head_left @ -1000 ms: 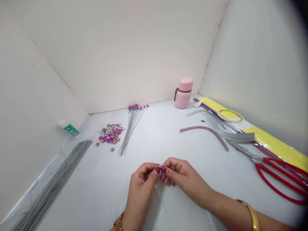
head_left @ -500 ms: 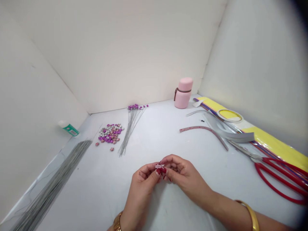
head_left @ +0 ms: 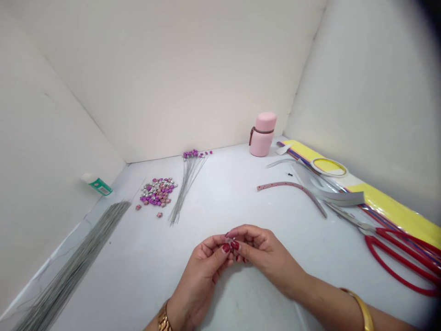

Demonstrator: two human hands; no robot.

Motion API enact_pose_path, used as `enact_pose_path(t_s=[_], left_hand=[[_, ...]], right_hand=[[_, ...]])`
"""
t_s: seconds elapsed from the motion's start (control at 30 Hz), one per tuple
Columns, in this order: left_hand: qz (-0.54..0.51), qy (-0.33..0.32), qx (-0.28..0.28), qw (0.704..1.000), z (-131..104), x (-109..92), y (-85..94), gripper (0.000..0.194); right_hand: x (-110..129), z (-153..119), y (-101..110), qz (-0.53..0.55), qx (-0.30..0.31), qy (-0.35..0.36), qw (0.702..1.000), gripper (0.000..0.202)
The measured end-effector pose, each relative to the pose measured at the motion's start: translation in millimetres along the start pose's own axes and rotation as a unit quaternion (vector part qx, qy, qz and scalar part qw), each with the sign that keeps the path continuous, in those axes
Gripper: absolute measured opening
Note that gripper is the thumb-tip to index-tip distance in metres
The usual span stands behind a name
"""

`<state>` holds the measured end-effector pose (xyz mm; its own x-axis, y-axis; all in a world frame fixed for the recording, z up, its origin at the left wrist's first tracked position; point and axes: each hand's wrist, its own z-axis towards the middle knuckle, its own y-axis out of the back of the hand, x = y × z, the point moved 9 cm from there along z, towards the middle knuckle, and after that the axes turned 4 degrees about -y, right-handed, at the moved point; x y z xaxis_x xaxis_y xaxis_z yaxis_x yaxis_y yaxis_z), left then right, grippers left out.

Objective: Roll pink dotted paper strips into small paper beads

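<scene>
Walls [head_left: 193, 78]: off-white, bounding left, rear and right sides.
Bench [head_left: 220, 193]: white, smooth, faintly reflective.
Left hand [head_left: 206, 262], right hand [head_left: 267, 253]: fingers pinching small piece [head_left: 229, 240].
Small piece: between both hands, toward bench front, partly hidden.

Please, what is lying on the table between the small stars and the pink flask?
Wires with purple tips lie between the stars and the flask, in the head view.

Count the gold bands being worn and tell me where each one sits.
2: a linked band on the left wrist and a smooth bangle on the right forearm, both partly cut off by the picture's bottom edge.
</scene>
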<state>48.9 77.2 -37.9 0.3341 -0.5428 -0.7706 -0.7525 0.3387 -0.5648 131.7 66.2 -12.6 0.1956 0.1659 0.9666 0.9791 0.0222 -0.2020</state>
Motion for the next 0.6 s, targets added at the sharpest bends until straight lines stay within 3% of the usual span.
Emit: enact_pose_path(t_s=[0.33, 0.6], left_hand=[[-0.013, 0.001, 0.013, 1.0, 1.4, -2.8, -3.2, 0.01], [0.03, -0.026, 0.002, 0.999, 0.3, -6.0, -0.9, 0.011]], right_hand=[[-5.0, 2.0, 2.1, 0.094, -0.007, -0.054, 0.994, 0.013], [-4.1, 3.0, 4.8, 0.074, -0.018, -0.055, 0.996, 0.018]])
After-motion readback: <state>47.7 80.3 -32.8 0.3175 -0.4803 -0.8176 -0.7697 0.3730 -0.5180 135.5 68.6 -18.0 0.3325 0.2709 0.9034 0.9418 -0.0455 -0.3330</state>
